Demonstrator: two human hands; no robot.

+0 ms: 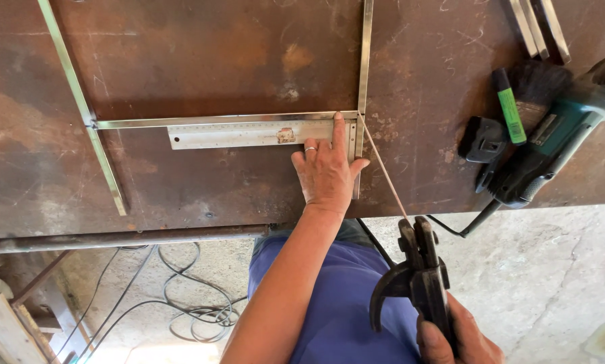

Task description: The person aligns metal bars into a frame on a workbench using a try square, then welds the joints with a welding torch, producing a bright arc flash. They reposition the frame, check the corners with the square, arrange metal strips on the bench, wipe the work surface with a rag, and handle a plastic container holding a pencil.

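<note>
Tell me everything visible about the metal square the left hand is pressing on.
The metal square is a pale, worn try square lying flat on the rusty steel table. Its long graduated blade runs left to right just below a thin horizontal metal strip; a rust-coloured patch marks the blade right of its middle. Its shorter arm drops down at the right end, against the vertical strip. The left hand presses on the corner, index finger extended onto it.

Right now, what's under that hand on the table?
The left hand presses a steel square against thin metal bars on the rusty table. The square's corner is covered.
</note>
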